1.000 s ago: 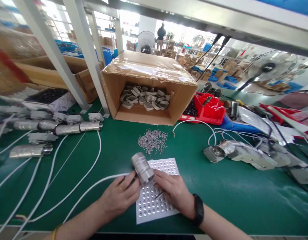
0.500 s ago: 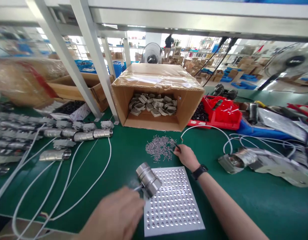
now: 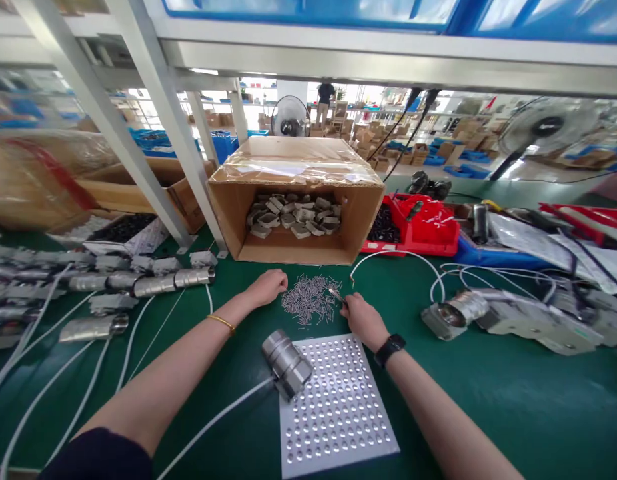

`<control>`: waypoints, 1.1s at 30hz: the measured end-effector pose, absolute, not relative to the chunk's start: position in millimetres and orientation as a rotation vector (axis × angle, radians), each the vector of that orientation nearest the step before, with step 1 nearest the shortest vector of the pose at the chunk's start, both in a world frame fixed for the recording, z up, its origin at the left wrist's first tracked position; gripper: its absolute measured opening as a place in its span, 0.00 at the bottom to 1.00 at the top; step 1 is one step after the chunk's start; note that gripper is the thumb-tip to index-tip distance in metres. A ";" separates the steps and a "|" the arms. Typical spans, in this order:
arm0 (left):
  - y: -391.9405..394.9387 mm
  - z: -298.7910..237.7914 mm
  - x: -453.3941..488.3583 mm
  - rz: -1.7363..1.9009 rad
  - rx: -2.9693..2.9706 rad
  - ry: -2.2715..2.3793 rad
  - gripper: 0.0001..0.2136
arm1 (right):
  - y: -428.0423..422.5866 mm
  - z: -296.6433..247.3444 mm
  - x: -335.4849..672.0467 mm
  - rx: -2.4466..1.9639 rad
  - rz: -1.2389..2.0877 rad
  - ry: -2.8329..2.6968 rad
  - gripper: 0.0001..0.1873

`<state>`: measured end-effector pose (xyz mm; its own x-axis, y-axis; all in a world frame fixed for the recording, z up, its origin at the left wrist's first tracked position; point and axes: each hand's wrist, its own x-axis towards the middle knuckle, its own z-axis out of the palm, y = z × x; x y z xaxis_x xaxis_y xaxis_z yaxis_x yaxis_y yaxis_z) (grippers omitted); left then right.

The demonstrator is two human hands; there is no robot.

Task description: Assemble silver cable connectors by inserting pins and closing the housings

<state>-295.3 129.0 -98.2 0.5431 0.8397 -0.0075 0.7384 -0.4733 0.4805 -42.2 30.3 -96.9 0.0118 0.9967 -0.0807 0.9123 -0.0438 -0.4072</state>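
Note:
A pile of small metal pins [image 3: 311, 298] lies on the green mat in front of an open cardboard box [image 3: 297, 200]. My left hand [image 3: 268, 287] rests at the pile's left edge with its fingers curled, and I cannot see what is in them. My right hand [image 3: 361, 319] sits at the pile's right edge, pinching a thin dark tool [image 3: 337, 295] whose tip points into the pins. A silver cylindrical connector [image 3: 287, 363] on a white cable [image 3: 213, 423] lies free on the corner of a perforated metal plate [image 3: 338, 410].
The box holds several grey metal parts. Rows of cabled connectors [image 3: 88, 287] cover the left of the mat. A red bin [image 3: 423, 223] and more connector assemblies [image 3: 508, 317] with white cables lie to the right. White frame posts [image 3: 163, 127] rise behind. A person stands far back.
Both hands left the silver connector, which now lies on the plate. My right hand reached the pin pile first, then my left hand came forward to the pile's other side.

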 end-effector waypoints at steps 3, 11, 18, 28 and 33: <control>114.0 -90.8 -305.7 0.447 2.261 1.350 0.05 | 23.8 -86.5 -42.4 -1.963 0.566 -1.929 0.06; 25.1 -65.6 -335.0 0.578 1.840 1.239 0.08 | -49.6 -82.7 -93.8 -1.481 1.170 -1.629 0.09; 34.7 -87.2 -318.5 0.508 1.648 0.992 0.07 | -70.1 -95.2 -122.7 -1.551 0.995 -1.444 0.06; 37.3 -88.7 -306.7 0.419 1.797 0.804 0.02 | -83.4 -114.5 -120.4 -1.488 0.674 -1.701 0.06; 33.0 -95.3 -304.5 0.446 1.823 0.759 0.01 | -89.0 -116.7 -119.5 -1.621 0.742 -1.624 0.04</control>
<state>-304.5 33.0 -95.3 0.7281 0.6835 -0.0517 0.2877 -0.2362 0.9281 -119.5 -89.0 -116.7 0.0433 0.9952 0.0881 0.5851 0.0462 -0.8096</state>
